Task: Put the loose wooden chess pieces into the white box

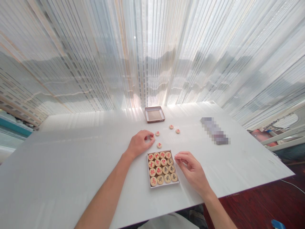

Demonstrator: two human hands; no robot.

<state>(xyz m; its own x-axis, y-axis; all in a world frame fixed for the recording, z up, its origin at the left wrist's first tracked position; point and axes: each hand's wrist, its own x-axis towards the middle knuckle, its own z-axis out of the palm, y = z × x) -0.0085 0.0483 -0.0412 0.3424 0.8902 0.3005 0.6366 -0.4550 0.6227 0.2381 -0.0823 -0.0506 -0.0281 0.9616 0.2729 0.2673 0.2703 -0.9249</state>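
A small white box point(150, 185) on the white table point(71, 165) holds several round wooden chess pieces point(162, 168) with red or black characters. My left hand point(139, 143) rests just above the box, its fingertips pinched on one loose red-marked piece point(152, 137). My right hand point(192, 170) lies at the box's right edge with fingers curled together near the top right corner; nothing is visible in them. Several loose pieces lie beyond the box: one point(159, 145) close to it, one point(157, 133) by my left fingers, two point(171, 126) point(177, 131) farther right.
The box lid point(154, 114) lies open side up at the table's far edge. A blurred-out flat object point(214, 130) lies at the right. Sheer curtains point(152, 54) hang behind the table. The table's right edge point(274, 181) drops to a dark red floor.
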